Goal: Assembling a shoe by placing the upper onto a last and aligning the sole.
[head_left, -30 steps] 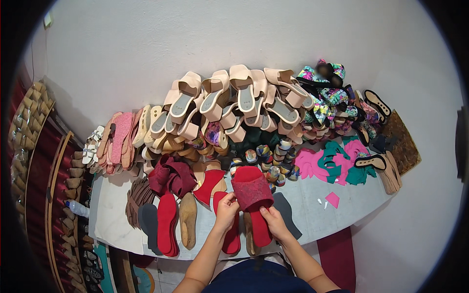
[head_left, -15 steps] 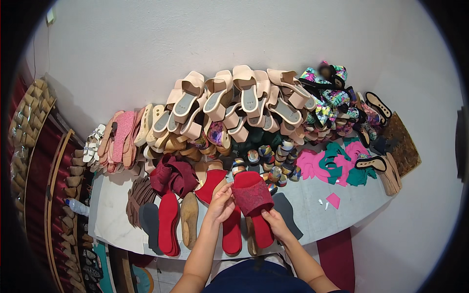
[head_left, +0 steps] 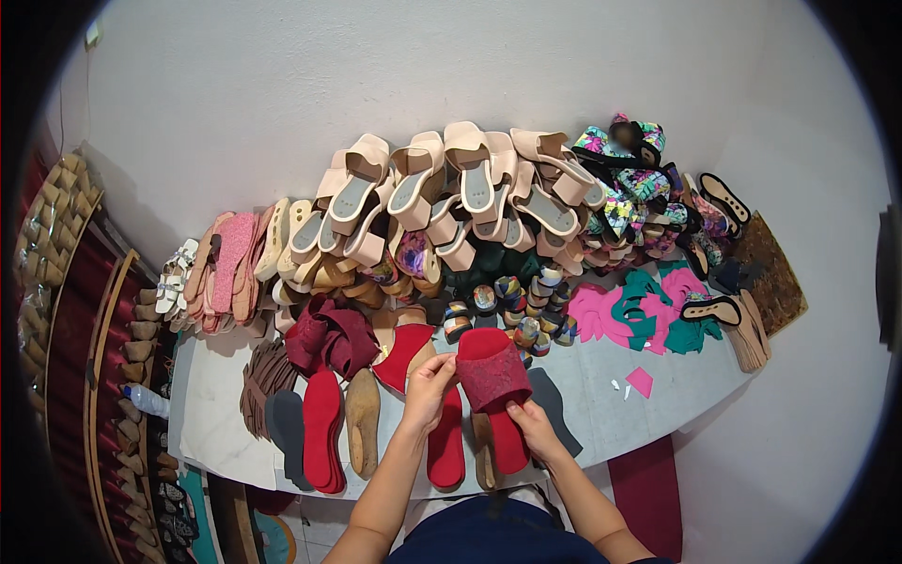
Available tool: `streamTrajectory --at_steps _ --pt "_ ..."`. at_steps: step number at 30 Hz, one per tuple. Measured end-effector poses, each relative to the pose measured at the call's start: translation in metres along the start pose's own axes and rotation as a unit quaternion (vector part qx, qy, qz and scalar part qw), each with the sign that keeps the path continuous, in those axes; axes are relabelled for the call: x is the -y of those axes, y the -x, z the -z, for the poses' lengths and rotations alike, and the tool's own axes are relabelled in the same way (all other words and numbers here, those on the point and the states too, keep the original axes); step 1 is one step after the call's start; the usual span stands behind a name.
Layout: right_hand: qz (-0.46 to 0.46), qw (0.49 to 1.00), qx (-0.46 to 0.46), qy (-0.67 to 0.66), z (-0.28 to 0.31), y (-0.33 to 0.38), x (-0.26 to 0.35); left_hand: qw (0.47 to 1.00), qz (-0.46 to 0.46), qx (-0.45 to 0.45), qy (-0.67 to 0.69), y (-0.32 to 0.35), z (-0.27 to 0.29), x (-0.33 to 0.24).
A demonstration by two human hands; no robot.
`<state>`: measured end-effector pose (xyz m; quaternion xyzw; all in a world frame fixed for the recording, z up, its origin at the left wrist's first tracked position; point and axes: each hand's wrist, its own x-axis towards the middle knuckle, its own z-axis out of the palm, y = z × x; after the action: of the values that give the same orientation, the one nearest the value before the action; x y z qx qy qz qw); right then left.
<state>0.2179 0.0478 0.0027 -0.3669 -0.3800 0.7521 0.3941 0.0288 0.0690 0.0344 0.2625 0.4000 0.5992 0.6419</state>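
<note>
Gripping a red slip-on sandal with a wide, textured dark-red band (head_left: 495, 385), the right hand (head_left: 534, 428) clasps its sole just below the band, to the right of the tan foot-shaped wooden last (head_left: 362, 428). The left hand (head_left: 429, 390) curls its fingertips at the band's left edge; whether they pinch it cannot be told. Just left of the last lie stacked flat red insoles (head_left: 323, 432); behind it, a crumpled maroon fabric heap (head_left: 329, 340).
</note>
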Motion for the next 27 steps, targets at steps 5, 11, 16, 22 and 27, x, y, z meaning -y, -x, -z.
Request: streamTrajectory --at_steps 5,11,16,22,27 --pt "0.051 0.998 -0.031 -0.02 -0.005 -0.009 -0.001 0.997 0.016 -0.019 0.073 0.016 -0.023 -0.014" --pt "0.088 0.995 -0.051 -0.003 -0.015 -0.012 -0.001 0.995 0.001 0.03 0.091 0.026 -0.025 0.001" --pt "0.066 0.996 -0.058 0.02 -0.007 -0.016 -0.01 0.995 -0.039 0.087 -0.008 0.02 -0.016 0.006" --pt "0.037 0.997 -0.059 0.024 -0.01 -0.014 0.001 0.964 0.001 0.153 0.217 0.014 -0.016 0.008" --pt "0.051 0.995 -0.081 0.032 -0.01 -0.022 -0.005 0.967 -0.097 0.156 0.176 0.008 -0.01 0.033"
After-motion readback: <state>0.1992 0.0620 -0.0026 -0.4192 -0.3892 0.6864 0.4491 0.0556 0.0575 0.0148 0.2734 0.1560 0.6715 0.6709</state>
